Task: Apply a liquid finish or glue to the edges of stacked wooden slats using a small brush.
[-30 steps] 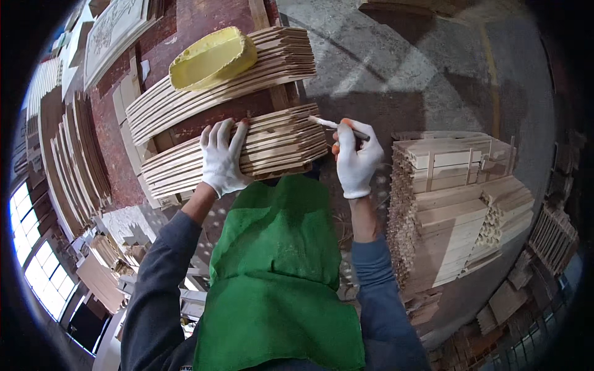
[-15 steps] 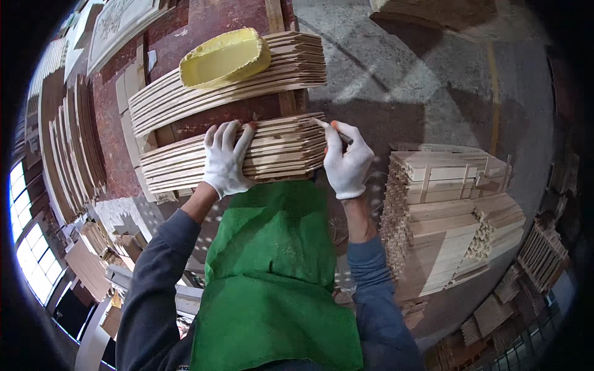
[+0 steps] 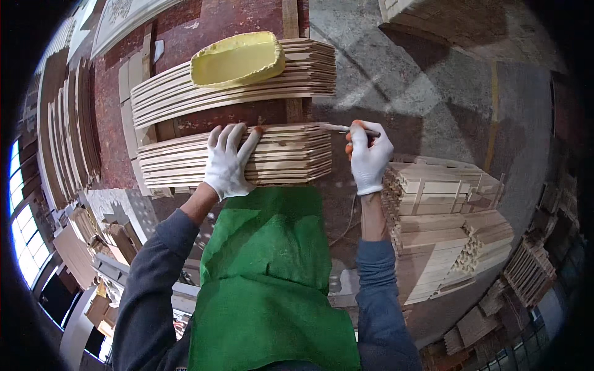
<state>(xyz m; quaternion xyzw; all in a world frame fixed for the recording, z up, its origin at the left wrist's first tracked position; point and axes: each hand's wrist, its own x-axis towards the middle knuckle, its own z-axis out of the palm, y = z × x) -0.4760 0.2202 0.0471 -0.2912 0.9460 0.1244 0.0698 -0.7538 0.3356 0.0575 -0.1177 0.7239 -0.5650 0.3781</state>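
Observation:
My left hand [image 3: 226, 164], in a white glove with orange fingertips, lies with spread fingers on top of a near stack of thin wooden slats [image 3: 281, 151]. The slats' stepped ends point to the right. Off that end, my right hand [image 3: 372, 154], gloved alike, grips a slim brush [image 3: 339, 128]. Its pale tip reaches left to the far corner of the slat ends. Behind lies a second stack of slats [image 3: 167, 99], and on it rests a yellow tub [image 3: 238, 60] with a ragged rim. Pale yellow matter coats the tub's inside.
Both stacks lie on a worn red bench [image 3: 213, 117]. Cut lumber [image 3: 433, 216] is piled on the floor at my right. Long boards [image 3: 74, 130] stand at the left, and a wooden block or bench [image 3: 451, 25] is at the far right. A green apron [image 3: 266, 278] covers my front.
My right hand has moved right, away from the slat ends, drawing the brush outward so more of it shows. My left hand stays on the stack. The view has shifted slightly.

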